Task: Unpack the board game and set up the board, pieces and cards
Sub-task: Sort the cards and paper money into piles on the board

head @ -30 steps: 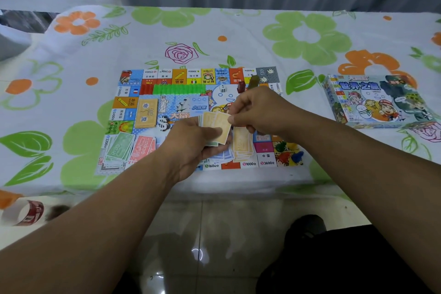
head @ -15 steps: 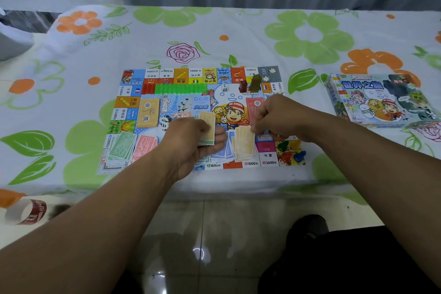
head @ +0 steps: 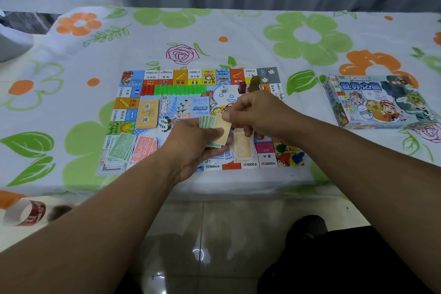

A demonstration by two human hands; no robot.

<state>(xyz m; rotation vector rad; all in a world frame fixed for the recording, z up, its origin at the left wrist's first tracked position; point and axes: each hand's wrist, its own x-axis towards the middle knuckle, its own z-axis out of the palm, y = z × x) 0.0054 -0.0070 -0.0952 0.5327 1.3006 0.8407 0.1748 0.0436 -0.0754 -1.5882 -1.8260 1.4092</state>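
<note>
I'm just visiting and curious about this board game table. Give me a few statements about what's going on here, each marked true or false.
1. The board lies unfolded on the flowered tablecloth. True.
2. The left hand holds a fan of paper notes. True.
3. The right hand lies flat and empty on the tablecloth. False: it pinches the yellow note on top of that fan.
4. The green houses are stacked on the game box. False: they stand in a row on the board; the game box lies apart, to the right.
</note>
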